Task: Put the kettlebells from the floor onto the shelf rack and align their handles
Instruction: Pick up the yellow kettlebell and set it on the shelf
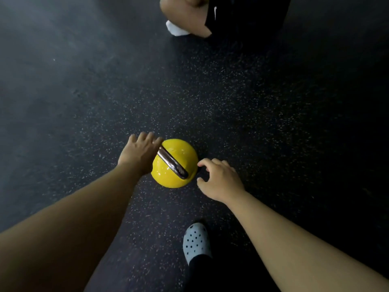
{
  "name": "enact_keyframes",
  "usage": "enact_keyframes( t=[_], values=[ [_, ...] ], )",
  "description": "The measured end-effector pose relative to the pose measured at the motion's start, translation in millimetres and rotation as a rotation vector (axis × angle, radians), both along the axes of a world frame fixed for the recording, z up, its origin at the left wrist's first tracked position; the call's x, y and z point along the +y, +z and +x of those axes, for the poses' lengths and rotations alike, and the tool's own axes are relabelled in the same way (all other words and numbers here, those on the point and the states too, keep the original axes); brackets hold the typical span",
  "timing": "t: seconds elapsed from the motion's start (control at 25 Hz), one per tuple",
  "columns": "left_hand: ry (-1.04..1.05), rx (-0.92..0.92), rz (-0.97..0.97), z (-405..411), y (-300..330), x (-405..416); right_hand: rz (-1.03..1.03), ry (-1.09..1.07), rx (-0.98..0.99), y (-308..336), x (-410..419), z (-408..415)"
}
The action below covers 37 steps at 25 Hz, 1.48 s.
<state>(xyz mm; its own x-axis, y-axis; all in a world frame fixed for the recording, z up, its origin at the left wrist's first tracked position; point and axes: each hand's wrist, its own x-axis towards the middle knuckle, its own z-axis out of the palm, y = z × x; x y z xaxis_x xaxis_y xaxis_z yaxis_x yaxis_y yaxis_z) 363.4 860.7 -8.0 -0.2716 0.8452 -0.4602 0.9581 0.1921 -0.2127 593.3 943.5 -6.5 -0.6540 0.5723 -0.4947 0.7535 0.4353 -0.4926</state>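
A yellow kettlebell [168,175] with a shiny chrome handle [172,164] stands on the dark speckled rubber floor [242,106], near the middle of the head view. My left hand [139,153] reaches over the far-left end of the handle, fingers spread, touching or just above it. Just to the right of the ball my right hand [219,179] hovers with its fingers curled and apart, holding nothing. No shelf rack is in view.
My foot in a pale perforated clog [196,241] stands just below the kettlebell. Another person's bare leg, black shorts and white sock [176,29] are at the top of the view, well beyond the kettlebell.
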Motion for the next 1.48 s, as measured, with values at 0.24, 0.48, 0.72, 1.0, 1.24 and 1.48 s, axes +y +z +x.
enact_keyframes(
  t=[0.24,0.48,0.72,1.0,1.24,1.48],
  values=[
    [-0.167,-0.089,-0.224,-58,-55,26,-0.155,-0.01,-0.013,-65,-23,-72],
    [-0.254,-0.37,-0.23,-53,-66,47,-0.355,-0.131,0.034,-83,-20,-73],
    [-0.155,-0.516,-0.336,35,-41,50,-0.292,-0.231,-0.017,-47,-3,13],
    [-0.266,-0.635,-0.338,243,-1,122,-0.209,-0.564,-0.1,-8,31,213],
    [-0.528,-0.671,-0.32,443,56,195,-0.108,-0.789,-0.046,45,61,409],
    [-0.841,-0.62,-0.264,647,132,255,0.073,-0.985,-0.03,130,75,596]
  ],
)
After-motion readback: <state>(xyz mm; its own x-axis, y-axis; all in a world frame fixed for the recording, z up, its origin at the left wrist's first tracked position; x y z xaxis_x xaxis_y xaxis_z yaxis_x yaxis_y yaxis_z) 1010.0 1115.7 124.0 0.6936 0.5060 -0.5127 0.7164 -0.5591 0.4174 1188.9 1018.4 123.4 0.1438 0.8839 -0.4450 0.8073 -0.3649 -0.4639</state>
